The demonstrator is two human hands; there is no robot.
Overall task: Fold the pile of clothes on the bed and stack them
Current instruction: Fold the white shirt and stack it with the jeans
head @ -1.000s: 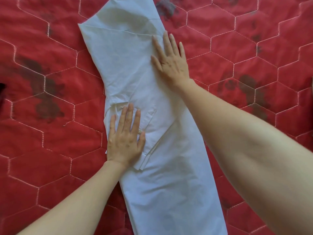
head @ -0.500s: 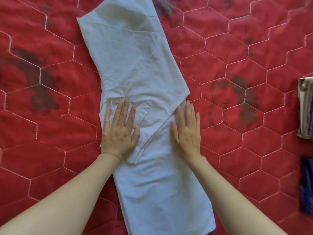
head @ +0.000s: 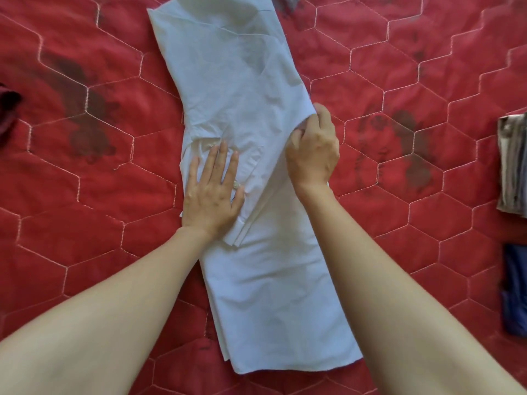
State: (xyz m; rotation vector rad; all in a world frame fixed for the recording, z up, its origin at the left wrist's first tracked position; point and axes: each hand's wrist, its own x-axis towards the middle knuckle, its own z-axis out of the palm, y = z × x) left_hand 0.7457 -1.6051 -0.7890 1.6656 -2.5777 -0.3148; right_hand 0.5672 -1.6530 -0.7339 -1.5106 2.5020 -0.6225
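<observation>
A pale blue-white shirt (head: pixel 242 81) lies folded into a long strip down the middle of the red quilted bed (head: pixel 85 181), sleeves turned in. My left hand (head: pixel 212 189) lies flat with straight fingers, pressing the folded sleeve and cuff at the strip's left side. At the right edge of the strip, my right hand (head: pixel 312 149) has its fingers curled round the cloth, pinching the fold where the shirt bends.
Folded clothes sit at the right edge of the bed: a grey-beige piece (head: pixel 513 163) and a dark blue one (head: pixel 516 289) nearer me. A dark red garment (head: pixel 7 109) pokes in at the far left. Dark printed patches mark the quilt.
My right hand, flat on the shirt's right side half a second ago, has moved up along the edge and curled round the fold. The left hand has stayed pressing the sleeve.
</observation>
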